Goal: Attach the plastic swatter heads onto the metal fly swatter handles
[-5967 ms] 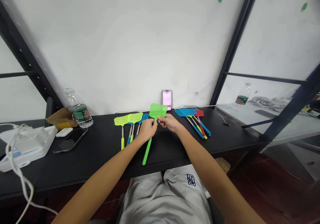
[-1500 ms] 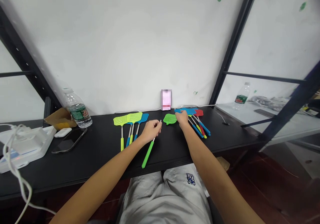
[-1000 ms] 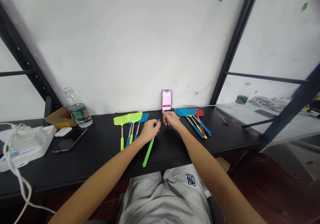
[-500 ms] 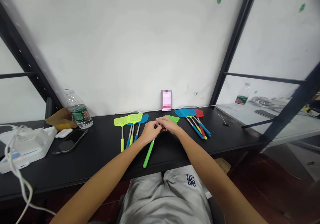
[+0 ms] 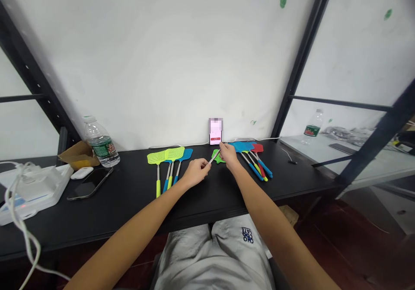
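Left of our fingers, lime-yellow plastic fly swatters (image 5: 166, 154) and a blue plastic swatter (image 5: 185, 154) lie on a black tabletop (image 5: 129, 199). Our left hand (image 5: 196, 172) grips a thin metal rod (image 5: 214, 156) in closed fingers; our right hand (image 5: 229, 155), fingers curled, grip unclear, sits beside a green mesh swatter head (image 5: 215, 155). Blue and red swatters (image 5: 247, 146) lie farther right.
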`<move>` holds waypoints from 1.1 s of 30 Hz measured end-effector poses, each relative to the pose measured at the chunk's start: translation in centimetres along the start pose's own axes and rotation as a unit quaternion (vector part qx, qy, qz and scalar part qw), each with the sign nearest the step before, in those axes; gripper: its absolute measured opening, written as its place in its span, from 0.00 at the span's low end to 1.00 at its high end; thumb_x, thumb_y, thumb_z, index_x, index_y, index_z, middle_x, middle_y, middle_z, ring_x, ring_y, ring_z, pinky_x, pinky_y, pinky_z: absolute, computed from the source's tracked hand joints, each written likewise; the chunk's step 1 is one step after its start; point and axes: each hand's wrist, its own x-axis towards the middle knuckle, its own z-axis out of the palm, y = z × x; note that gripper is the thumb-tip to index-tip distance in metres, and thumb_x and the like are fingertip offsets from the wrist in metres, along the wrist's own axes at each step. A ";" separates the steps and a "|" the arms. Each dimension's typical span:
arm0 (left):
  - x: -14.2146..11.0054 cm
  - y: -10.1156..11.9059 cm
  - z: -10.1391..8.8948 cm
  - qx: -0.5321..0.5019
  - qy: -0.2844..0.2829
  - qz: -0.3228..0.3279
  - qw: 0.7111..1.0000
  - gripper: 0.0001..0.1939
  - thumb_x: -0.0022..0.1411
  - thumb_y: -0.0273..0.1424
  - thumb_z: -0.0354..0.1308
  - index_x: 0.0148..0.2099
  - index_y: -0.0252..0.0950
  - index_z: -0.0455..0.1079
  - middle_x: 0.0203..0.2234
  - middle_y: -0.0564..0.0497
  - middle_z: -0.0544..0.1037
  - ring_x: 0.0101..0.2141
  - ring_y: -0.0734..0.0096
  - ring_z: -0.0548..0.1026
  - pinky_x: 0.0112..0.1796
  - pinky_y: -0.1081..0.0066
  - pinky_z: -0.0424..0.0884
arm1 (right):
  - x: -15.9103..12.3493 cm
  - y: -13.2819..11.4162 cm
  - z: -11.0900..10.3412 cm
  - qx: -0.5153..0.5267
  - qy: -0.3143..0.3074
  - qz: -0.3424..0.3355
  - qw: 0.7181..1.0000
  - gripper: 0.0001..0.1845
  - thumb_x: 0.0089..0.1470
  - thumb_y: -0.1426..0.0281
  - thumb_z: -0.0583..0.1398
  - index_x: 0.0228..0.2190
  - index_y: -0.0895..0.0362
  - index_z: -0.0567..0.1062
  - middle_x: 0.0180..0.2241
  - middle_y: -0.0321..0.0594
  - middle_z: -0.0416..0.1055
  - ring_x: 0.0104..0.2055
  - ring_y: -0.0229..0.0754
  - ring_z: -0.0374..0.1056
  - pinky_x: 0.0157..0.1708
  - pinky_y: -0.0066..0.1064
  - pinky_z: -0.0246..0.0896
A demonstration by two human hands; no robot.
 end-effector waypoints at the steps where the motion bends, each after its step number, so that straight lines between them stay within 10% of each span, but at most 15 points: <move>1: 0.0 0.0 0.0 -0.002 -0.002 0.002 1.000 0.15 0.61 0.42 0.51 0.31 0.35 0.68 0.19 0.54 0.72 0.17 0.77 0.69 0.20 0.77 0.63 | 0.2 0.1 -0.2 -0.002 0.025 -0.005 1.000 0.22 0.54 0.54 0.57 0.20 0.53 0.56 0.13 0.28 0.50 0.14 0.32 0.49 0.13 0.25 0.40; 33: -0.2 0.3 -0.1 -0.016 -0.021 0.040 0.999 0.18 0.63 0.45 0.50 0.38 0.35 0.70 0.19 0.55 0.71 0.17 0.77 0.68 0.20 0.77 0.62 | 1.5 1.1 -1.5 -0.046 0.082 -0.025 0.995 0.19 0.53 0.55 0.57 0.20 0.53 0.59 0.14 0.28 0.51 0.17 0.34 0.51 0.15 0.26 0.43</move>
